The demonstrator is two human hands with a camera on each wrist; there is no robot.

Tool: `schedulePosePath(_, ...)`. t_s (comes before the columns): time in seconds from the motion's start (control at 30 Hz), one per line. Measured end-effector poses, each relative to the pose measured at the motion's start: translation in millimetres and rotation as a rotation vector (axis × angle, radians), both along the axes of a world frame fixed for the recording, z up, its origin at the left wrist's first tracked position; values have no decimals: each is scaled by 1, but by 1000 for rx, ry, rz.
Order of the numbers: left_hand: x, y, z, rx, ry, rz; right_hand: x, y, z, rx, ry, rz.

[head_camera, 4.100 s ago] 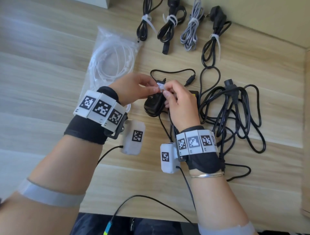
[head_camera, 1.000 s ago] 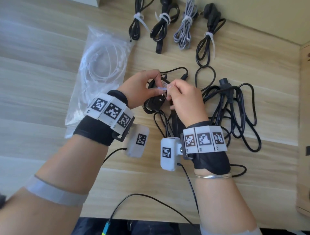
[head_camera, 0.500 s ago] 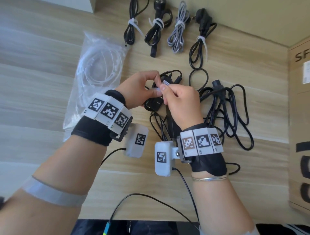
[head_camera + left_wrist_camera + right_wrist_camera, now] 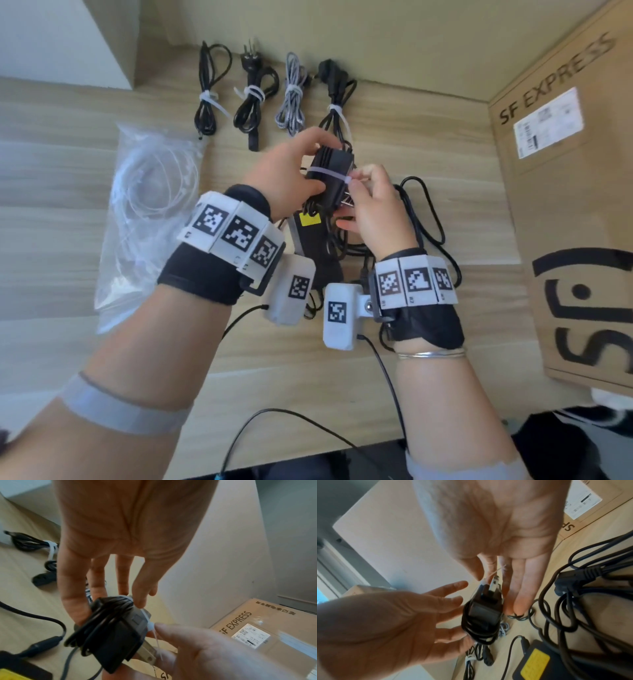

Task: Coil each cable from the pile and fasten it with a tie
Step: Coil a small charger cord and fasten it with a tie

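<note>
My left hand (image 4: 317,162) holds a black plug adapter (image 4: 337,186) off the table between thumb and fingers, its thin cable wound around the body. A white zip tie (image 4: 325,172) loops around the bundle. My right hand (image 4: 358,180) pinches the tie's tail right next to the tie's head. In the left wrist view the adapter (image 4: 111,628) shows its metal prongs and the tie head (image 4: 150,625) at its side. The tie's tail (image 4: 494,572) sticks up past the prongs in the right wrist view.
A tangled pile of black cables (image 4: 421,219) and a power brick with a yellow label (image 4: 310,221) lie under my hands. Several tied cables (image 4: 291,99) line the back wall. A bag of zip ties (image 4: 150,205) lies left; a cardboard box (image 4: 565,212) stands right.
Both hands have lifted the adapter bundle up and away from the table. The tie now sits closed around it, and the right hand has moved to the tie's tail at the bundle's right side.
</note>
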State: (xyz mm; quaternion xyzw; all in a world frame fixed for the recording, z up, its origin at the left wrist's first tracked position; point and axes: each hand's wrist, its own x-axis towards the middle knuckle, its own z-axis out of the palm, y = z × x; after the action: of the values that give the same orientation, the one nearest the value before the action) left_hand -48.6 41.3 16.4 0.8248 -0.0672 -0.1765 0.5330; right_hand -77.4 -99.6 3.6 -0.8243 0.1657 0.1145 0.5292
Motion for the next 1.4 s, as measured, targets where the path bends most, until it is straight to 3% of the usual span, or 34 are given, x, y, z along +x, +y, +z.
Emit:
schedulePosePath(0.27, 21, -53, 11, -64, 34, 42, 18, -45, 1, 80, -70, -121)
schedulePosePath(0.63, 67, -113, 1, -37, 105, 99, 74, -107, -17, 31, -56, -65)
schedulePosePath(1.03, 119, -121, -28, 25, 204, 190, 150, -118, -39, 84, -64, 21)
schedulePosePath(1.4, 153, -128, -55, 177, 130, 198, 182, -120, -78, 79, -7, 82)
